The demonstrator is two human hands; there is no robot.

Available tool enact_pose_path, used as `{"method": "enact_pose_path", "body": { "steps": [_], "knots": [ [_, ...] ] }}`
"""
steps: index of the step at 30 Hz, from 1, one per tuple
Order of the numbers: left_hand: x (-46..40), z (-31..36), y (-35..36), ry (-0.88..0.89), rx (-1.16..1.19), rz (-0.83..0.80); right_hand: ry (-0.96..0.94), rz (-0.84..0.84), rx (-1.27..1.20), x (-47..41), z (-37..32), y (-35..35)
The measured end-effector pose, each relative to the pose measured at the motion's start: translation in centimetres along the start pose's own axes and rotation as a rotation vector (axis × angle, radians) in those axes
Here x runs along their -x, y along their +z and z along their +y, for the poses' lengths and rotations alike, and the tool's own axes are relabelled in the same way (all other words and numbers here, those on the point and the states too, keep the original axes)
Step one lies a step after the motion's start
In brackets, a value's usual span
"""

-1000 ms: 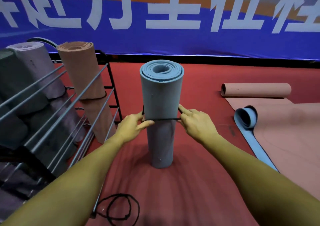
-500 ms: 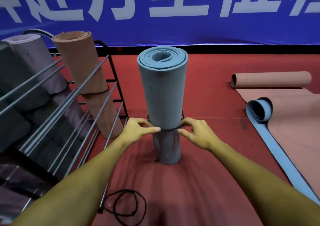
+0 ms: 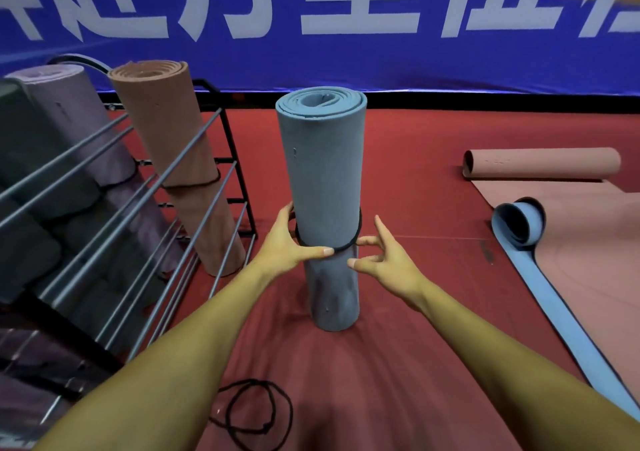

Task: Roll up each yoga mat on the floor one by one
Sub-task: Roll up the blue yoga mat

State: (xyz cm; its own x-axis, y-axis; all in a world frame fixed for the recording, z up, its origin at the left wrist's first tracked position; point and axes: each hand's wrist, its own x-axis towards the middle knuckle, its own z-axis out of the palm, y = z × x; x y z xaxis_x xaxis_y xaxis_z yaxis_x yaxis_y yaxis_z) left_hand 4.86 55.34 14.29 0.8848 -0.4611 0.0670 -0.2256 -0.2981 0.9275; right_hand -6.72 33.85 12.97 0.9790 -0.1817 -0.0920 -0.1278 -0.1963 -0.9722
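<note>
A blue yoga mat (image 3: 322, 173), rolled tight, stands upright on the red floor in the centre. A black elastic band (image 3: 348, 245) circles it about a third of the way up. My left hand (image 3: 287, 246) grips the roll from the left, its thumb lying across the front on the band. To the right of the roll, my right hand (image 3: 384, 260) has its fingers spread, and its fingertips just reach the band and the mat. At the right, a pink mat (image 3: 540, 163) and a blue-backed mat (image 3: 519, 222) lie partly unrolled.
A metal rack (image 3: 194, 187) at the left holds rolled mats, among them a pink one (image 3: 173, 160) and a purple one (image 3: 69, 121). Loose black bands (image 3: 256, 412) lie on the floor between my forearms. A blue banner wall (image 3: 346, 52) closes the back.
Both hands slid the black band down the blue roll. My right hand then let go of it and spread its fingers, while the left closed round the roll.
</note>
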Motion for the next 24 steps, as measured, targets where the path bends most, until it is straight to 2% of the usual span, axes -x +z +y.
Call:
{"method": "enact_pose_path", "body": {
  "steps": [4, 8, 11, 13, 17, 24],
  "knots": [
    [0.1, -1.9, 1.5, 0.007, -0.140, 0.026, -0.176, 0.030, 0.154, -1.1, 1.2, -0.2],
    [-0.5, -2.4, 2.1, -0.011, -0.090, -0.038, -0.147, 0.083, 0.319, -1.6, 1.3, -0.5],
    [-0.4, -3.1, 2.7, -0.035, -0.069, -0.063, -0.163, 0.028, 0.277, -2.0, 1.6, -0.6],
    [-0.4, -3.5, 2.9, -0.055, -0.050, -0.013, -0.164, 0.011, 0.260, -2.2, 1.9, -0.5],
    [-0.1, -3.2, 2.7, -0.054, -0.020, 0.058, -0.164, 0.079, 0.260, -1.7, 1.8, -0.2],
    [0.7, 1.9, 1.1, 0.046, 0.084, 0.066, -0.224, 0.206, 0.129, 1.0, -0.6, 1.0]
  ]
}}
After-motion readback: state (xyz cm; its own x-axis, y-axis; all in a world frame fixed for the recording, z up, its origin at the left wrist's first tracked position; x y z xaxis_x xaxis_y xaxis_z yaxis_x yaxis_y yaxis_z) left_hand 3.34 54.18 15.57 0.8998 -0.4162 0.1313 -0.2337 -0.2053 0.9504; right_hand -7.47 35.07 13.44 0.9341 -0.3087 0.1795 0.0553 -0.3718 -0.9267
